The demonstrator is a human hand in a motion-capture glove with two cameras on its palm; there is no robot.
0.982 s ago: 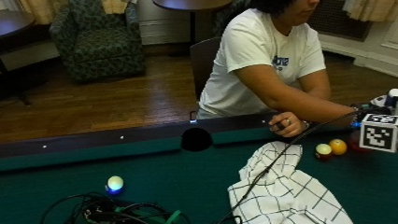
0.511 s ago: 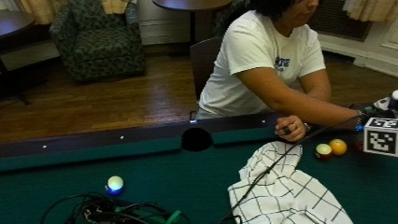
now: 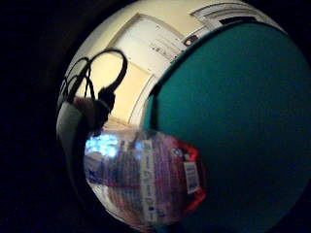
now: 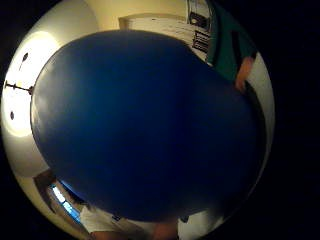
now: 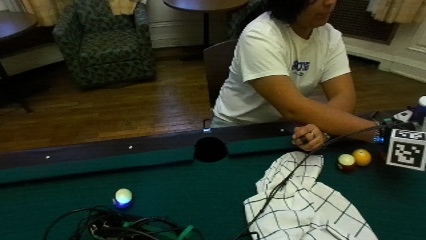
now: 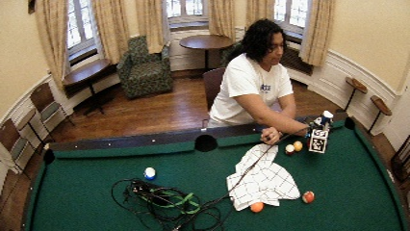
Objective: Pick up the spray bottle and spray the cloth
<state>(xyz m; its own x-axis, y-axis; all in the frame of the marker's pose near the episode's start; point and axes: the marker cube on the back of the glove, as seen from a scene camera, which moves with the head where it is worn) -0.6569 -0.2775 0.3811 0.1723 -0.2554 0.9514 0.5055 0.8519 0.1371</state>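
The spray bottle (image 6: 326, 117) stands upright at the far rail of the green pool table (image 6: 96, 192), to the right of the person. Only its white and blue top (image 5: 421, 105) shows at the edge of the outside view. My gloved right hand (image 6: 315, 126) is against it and appears to grip it. The bottle's blue head (image 4: 145, 125) fills the thumb side palm view. Its red, white and blue label (image 3: 146, 182) sits close in the little finger side view, over the felt. The white checked cloth (image 5: 306, 205) lies crumpled on the felt in front of the person, apart from the bottle.
The bare left hand (image 5: 307, 140) rests on the rail. Two balls (image 5: 353, 159) lie between cloth and bottle, two orange ones (image 6: 257, 207) at the cloth's near edge, and a pale ball (image 5: 123, 196) to the left. A cable tangle (image 6: 166, 204) lies on the near felt. The side pocket (image 5: 210, 149) is at mid rail.
My right hand has sunk slightly at the bottle since a second ago and has held still since. The cloth, the balls and the left hand have not moved.
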